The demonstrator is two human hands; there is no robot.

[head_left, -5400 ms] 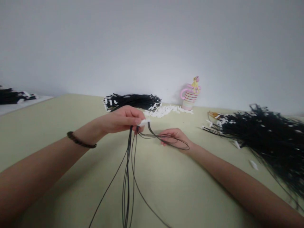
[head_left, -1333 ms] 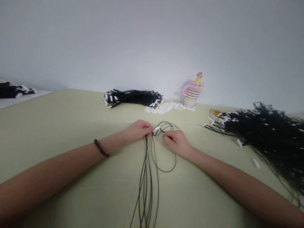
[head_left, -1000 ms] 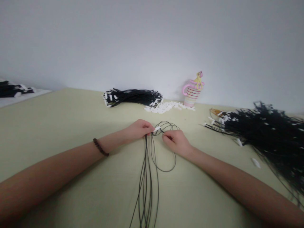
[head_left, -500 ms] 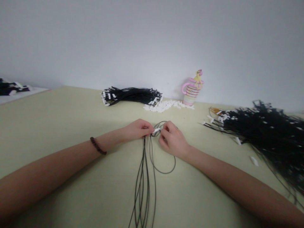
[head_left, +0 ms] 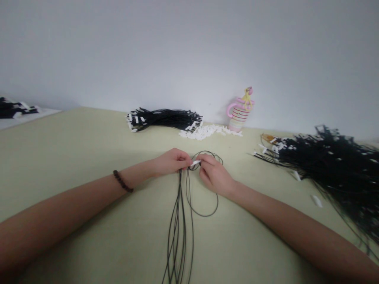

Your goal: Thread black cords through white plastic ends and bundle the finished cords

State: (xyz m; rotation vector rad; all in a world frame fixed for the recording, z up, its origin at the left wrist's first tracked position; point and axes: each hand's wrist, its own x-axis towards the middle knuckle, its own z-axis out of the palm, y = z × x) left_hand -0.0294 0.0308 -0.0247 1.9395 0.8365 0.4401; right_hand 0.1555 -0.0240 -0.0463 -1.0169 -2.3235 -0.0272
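Right hand (head_left: 216, 173) has neared the connector (head_left: 196, 163), seemingly pinching wires (head_left: 200, 162); left hand (head_left: 171, 163) grips it. Insertion, apparently: the next push needs alignment.

Handled cords (head_left: 180, 179): black. Small handled piece (head_left: 196, 162): white. Bracelet (head_left: 122, 182): dark brown, beaded. Tabletop (head_left: 89, 148): plain pale yellow-green. Wall (head_left: 148, 51): plain pale grey. Rear bundle (head_left: 166, 118): black, white at ends. Loose pieces (head_left: 203, 133): white. Cup (head_left: 237, 118): pink handle and rim, pale body, horizontal stripes, some red. Cup charm (head_left: 246, 98): yellow and pink. Heap at right (head_left: 337, 165): black, flecked white. Scrap beside it (head_left: 268, 137): amber. Left-edge bundle (head_left: 10, 110): black and white.
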